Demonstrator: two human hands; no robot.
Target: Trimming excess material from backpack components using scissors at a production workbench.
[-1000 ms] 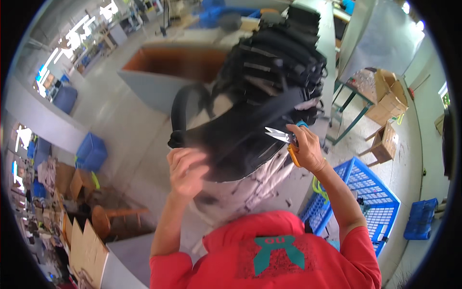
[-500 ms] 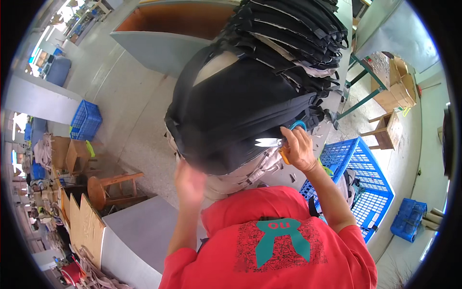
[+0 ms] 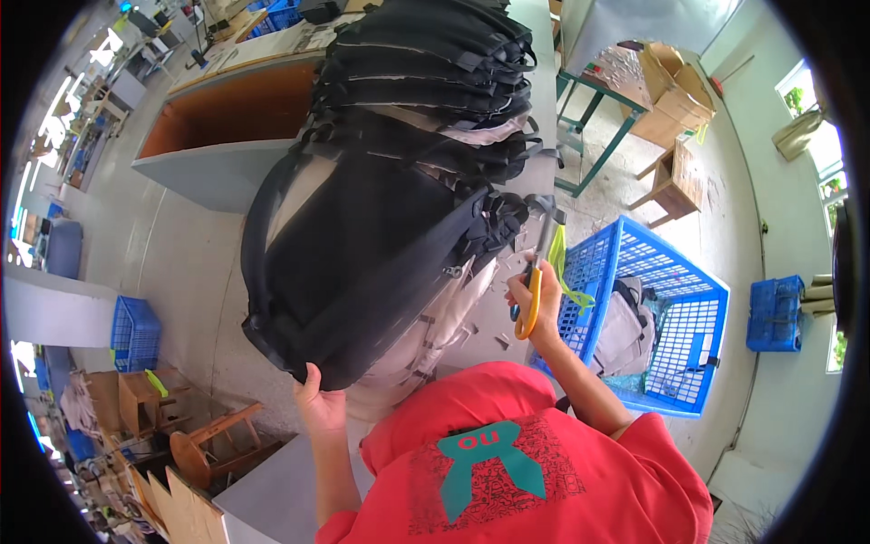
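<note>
A large black fabric bag point(image 3: 353, 245) with straps lies before me, over pale beige fabric pieces point(image 3: 426, 340). At its near left corner, my left hand point(image 3: 322, 403) has its fingers closed on the bag's edge, with the thumb on top. My right hand point(image 3: 541, 295), to the right of the bag, is closed around a pair of scissors point(image 3: 533, 304) with orange and blue handles. The blades point away from me, beside a dark grey strap end point(image 3: 546, 210). Whether the blades touch the strap I cannot tell.
Beyond the bag rises a stack of similar black bags point(image 3: 426, 63). A blue plastic crate point(image 3: 625, 308) holding grey fabric stands at my right, with a yellow-green strip point(image 3: 559, 263) by its edge. Farther out are a wooden stool point(image 3: 671, 181), a grey open-topped box point(image 3: 208, 172) and fabric scraps point(image 3: 471, 335).
My right hand has shifted right, off the bag, and the scissors have turned from pointing left to pointing away. My left hand, blurred before, now holds the bag's corner. The view has swung right.
</note>
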